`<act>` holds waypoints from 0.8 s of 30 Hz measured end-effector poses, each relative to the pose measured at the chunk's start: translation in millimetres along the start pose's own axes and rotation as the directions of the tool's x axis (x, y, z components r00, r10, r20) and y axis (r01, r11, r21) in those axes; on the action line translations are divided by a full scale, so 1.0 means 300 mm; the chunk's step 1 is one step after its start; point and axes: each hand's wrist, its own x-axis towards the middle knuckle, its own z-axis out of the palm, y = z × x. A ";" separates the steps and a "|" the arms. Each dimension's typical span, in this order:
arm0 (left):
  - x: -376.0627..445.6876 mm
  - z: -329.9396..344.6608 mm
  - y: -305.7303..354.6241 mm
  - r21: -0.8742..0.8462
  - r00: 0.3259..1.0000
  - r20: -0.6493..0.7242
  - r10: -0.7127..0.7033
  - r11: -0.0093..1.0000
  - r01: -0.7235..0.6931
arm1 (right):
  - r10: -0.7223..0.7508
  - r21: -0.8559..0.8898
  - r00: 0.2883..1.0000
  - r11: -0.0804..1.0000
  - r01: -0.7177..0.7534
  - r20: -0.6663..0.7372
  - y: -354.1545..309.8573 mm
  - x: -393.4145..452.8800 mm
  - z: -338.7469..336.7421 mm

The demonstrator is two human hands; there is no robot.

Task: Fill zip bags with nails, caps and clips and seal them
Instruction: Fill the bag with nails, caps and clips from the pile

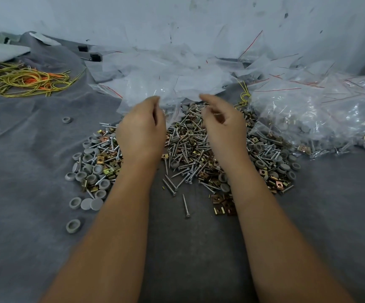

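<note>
your 2 hands hung over the heap of mixed hardware on the grey cloth (35, 154): your left hand (141, 130) pinched the edge of an empty zip bag (170, 99) with fingers curled, while your right hand (223, 125) hovered beside it, fingers loosely bent and seemingly holding nothing. nails (183, 154), grey caps (89, 171) and brass clips (220, 204) lay jumbled directly beneath. the thin film could have slipped from that light pinch, or a sharp nail tip could have snagged it as it dragged across the heap. loose empty bags (177, 71) crowded the far side, filled bags (312, 119) were stacked at the right, and yellow and orange cords (22, 80) sat at the far left, well apart.
</note>
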 end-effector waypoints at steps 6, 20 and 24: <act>-0.002 0.053 -0.008 0.031 0.906 0.402 -0.131 0.991 0.130 | 0.099 -0.489 0.990 0.871 -0.038 0.099 0.033 0.013 -0.036; -0.009 0.068 -0.004 -0.023 0.882 0.436 -0.178 0.978 0.209 | 0.120 -0.647 0.964 0.759 0.065 0.237 0.046 0.014 -0.027; -0.011 0.067 -0.003 -0.050 0.874 0.448 -0.190 0.970 0.237 | 0.072 -0.589 0.984 0.807 0.040 0.164 0.044 0.016 -0.027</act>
